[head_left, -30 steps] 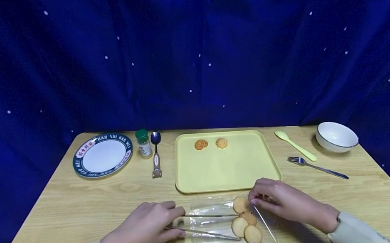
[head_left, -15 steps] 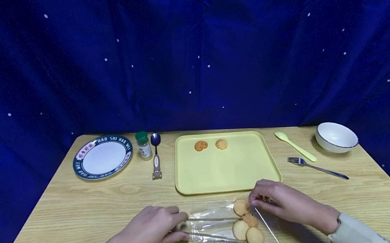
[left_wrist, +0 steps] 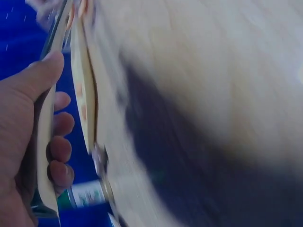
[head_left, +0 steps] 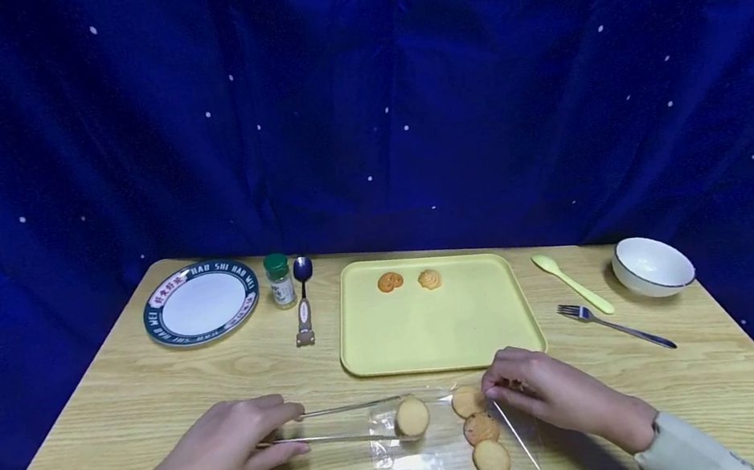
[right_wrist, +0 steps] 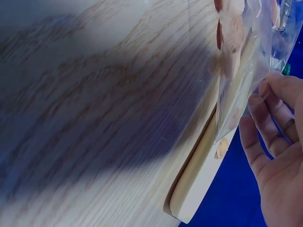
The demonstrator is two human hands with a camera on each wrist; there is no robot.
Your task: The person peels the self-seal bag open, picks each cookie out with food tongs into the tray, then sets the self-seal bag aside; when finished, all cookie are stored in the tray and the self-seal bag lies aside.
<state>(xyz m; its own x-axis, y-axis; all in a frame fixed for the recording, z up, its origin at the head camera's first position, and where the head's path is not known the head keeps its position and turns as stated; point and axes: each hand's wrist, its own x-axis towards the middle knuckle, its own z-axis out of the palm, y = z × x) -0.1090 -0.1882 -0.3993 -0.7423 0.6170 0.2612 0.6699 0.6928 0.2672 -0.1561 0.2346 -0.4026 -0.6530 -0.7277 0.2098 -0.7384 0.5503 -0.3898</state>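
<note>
My left hand (head_left: pixel 227 452) grips a pair of metal tongs (head_left: pixel 334 439), and the left wrist view shows my fingers curled round their arms (left_wrist: pixel 46 137). Between the tong tips a round pale cookie (head_left: pixel 412 416) is held, at the left part of a clear plastic bag (head_left: pixel 429 463). Farther right in the bag lie two more pale cookies (head_left: pixel 491 459) and a speckled one (head_left: pixel 481 428). With thumb and fingertips my right hand (head_left: pixel 553 387) pinches the bag's upper right edge, as the right wrist view of the plastic (right_wrist: pixel 260 61) also shows.
Beyond the bag lies a yellow tray (head_left: pixel 435 332) with two cookies (head_left: pixel 430 279) at its back. To its left are a spoon (head_left: pixel 304 311), a green-capped jar (head_left: pixel 280 282) and a plate (head_left: pixel 162 316). A yellow spoon (head_left: pixel 575 287), a fork (head_left: pixel 618 327) and a bowl (head_left: pixel 654 279) stand right.
The tongs have closed on one pale cookie and drawn it left, away from the others. My left hand has moved left with them. My right hand keeps its place on the bag.
</note>
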